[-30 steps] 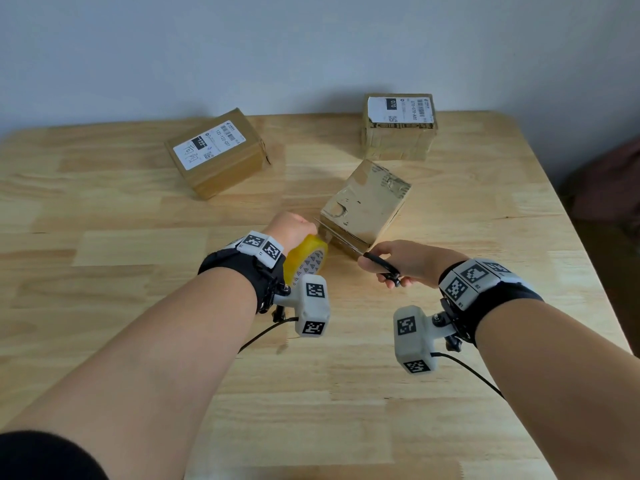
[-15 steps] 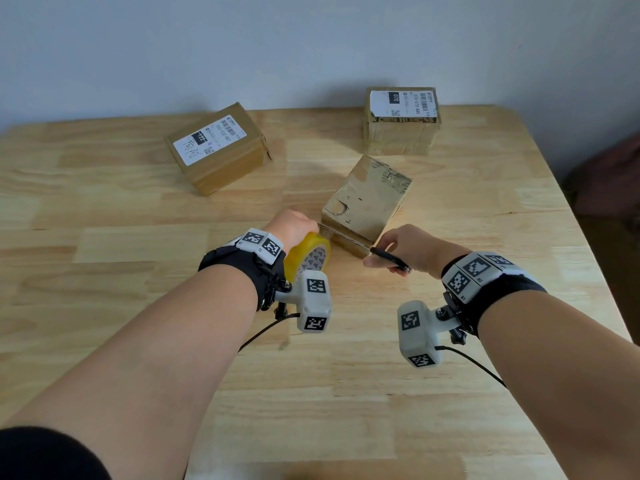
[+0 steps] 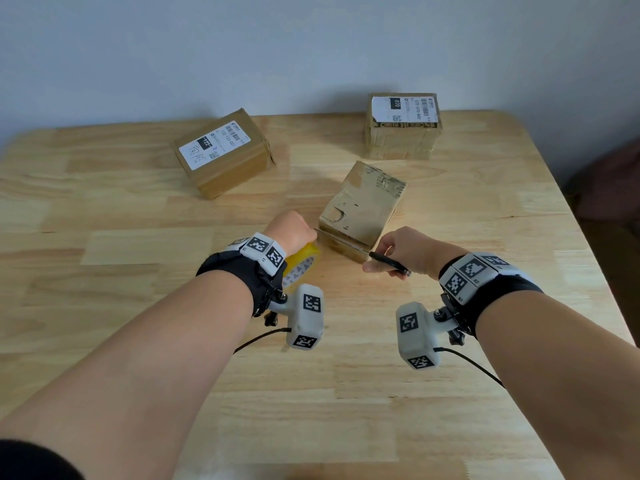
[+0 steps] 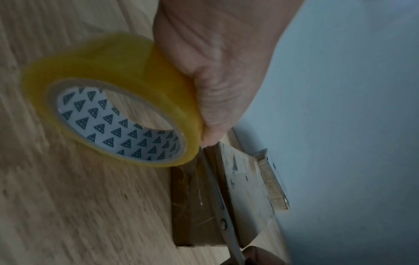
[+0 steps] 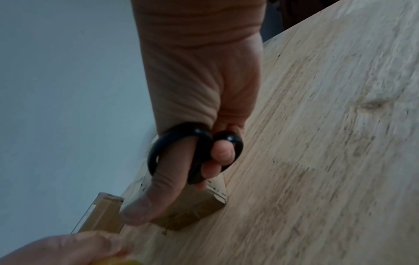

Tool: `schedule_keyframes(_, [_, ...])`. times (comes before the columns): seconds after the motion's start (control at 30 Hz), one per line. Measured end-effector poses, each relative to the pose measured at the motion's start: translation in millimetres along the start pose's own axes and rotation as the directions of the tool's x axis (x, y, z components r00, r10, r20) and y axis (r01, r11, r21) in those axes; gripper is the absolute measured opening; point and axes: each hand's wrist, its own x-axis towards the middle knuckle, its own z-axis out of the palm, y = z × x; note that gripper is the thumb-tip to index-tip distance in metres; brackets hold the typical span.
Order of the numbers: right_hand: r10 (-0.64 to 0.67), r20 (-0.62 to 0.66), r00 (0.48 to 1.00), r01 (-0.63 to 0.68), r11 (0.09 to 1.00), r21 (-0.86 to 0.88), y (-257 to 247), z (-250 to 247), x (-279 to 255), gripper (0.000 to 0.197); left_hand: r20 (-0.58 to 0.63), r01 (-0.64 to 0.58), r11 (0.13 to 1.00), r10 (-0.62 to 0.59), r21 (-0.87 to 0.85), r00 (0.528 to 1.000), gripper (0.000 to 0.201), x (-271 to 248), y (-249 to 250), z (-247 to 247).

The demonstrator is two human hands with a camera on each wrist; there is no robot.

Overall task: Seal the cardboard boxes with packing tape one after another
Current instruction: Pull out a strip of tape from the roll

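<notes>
Left hand [image 3: 290, 231] grips the yellow packing tape roll [image 3: 302, 268], just left of the near cardboard box [image 3: 360, 211] at table centre. Right hand [image 3: 398, 252] is clamped on black-handled scissors [image 4: 218, 190], blades lying along the box's front edge toward the roll. Looks like the cut step. Next: snip the strip cleanly, press the tail flat.

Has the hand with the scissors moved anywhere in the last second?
No, hardly at all. The right hand, gripping the scissors, remains beside the front corner of the nearest cardboard box, as before.
</notes>
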Motion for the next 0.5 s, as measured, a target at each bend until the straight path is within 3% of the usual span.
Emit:
schedule_keyframes(0.13, [0.012,-0.023,1.000,-0.012,1.000,-0.019,2.4,-5.4,-2.0,0.043,-0.025,0.001,0.993,0.002,0.116,1.000,0.043,-0.9,-8.1,-13.4])
schedule_keyframes(0.23, [0.023,-0.003,1.000,-0.023,0.998,-0.058,1.0,-10.5,-3.8,0.043,-0.058,-0.244,0.937,0.266,0.252,0.962,0.026,-11.1,-7.8,-22.9])
schedule_keyframes(0.33, [0.027,0.001,1.000,-0.027,0.996,-0.089,-1.4,-11.5,-3.9,0.045,0.073,-0.467,0.754,0.493,0.461,0.867,0.022,-25.5,7.1,-29.5])
schedule_keyframes(0.4, [0.034,-0.002,0.999,-0.034,0.991,-0.126,-2.1,-10.8,-4.2,0.050,0.156,-0.501,0.690,0.500,0.523,0.852,0.024,-26.6,14.5,-28.2])
schedule_keyframes(0.5, [0.036,-0.035,0.999,-0.042,0.980,-0.196,0.0,-10.1,-3.6,0.057,0.189,-0.498,0.637,0.491,0.588,0.850,0.021,-28.5,18.6,-20.7])
